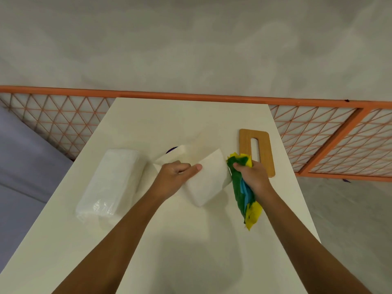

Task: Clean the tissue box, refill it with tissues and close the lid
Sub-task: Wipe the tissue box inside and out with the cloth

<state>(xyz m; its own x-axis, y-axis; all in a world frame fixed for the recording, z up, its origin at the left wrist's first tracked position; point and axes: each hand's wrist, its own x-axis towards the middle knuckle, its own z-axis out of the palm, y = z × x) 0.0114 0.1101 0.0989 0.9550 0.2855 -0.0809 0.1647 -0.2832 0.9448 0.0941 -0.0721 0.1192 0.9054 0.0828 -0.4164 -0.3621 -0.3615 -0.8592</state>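
The white tissue box [210, 183], gripped by the left hand [174, 175], is wiped with a green-yellow cloth [240, 194] squeezed in the right hand [252, 177]; refilling and the wooden lid [264, 149] are left.

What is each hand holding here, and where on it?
The left hand grips the white tissue box at its left edge. The right hand grips the green-yellow cloth near its upper end, against the box's right side.

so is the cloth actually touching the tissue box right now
Touching. The head view shows the cloth, bunched in the right hand, pressed against the right end of the tissue box with no gap.
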